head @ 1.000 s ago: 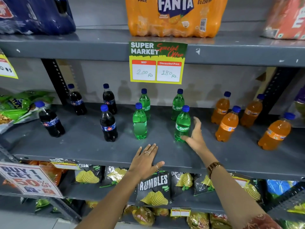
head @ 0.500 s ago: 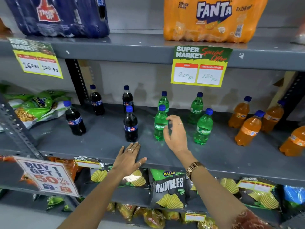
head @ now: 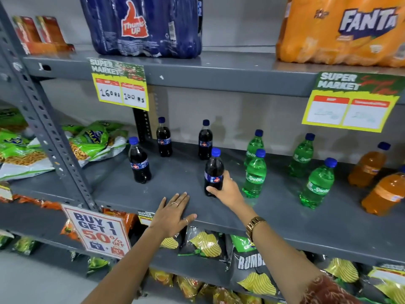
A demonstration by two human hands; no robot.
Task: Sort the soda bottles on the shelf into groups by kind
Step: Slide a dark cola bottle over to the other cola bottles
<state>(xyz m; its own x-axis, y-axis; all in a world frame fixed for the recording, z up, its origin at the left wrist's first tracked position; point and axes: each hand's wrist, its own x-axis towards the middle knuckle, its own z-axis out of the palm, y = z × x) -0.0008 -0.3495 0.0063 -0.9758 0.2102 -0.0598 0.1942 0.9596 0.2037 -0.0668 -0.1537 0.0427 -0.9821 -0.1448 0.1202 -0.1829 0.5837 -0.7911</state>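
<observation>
On the grey middle shelf [head: 175, 178] stand several small soda bottles with blue caps. Dark cola bottles are at the left: one at the front left [head: 139, 160], two at the back [head: 164, 137] [head: 205, 139], and one at the front [head: 213, 171] with my right hand [head: 228, 189] wrapped around its lower half. Green Sprite bottles [head: 254, 174] [head: 317, 184] [head: 302, 155] stand in the middle. Orange bottles [head: 368, 164] [head: 384, 191] are at the right. My left hand [head: 173, 212] lies flat, fingers spread, on the shelf's front edge.
A grey upright post [head: 43, 119] stands left of the colas, with green snack bags [head: 94, 141] behind it. Thums Up [head: 142, 25] and Fanta [head: 341, 29] multipacks sit on the upper shelf. Price cards [head: 120, 84] hang from its edge. Chip bags [head: 252, 266] fill the lower shelf.
The view has swung left. My right hand has moved left from the green bottles and closed around the front cola bottle. My left hand has stayed flat on the shelf edge.
</observation>
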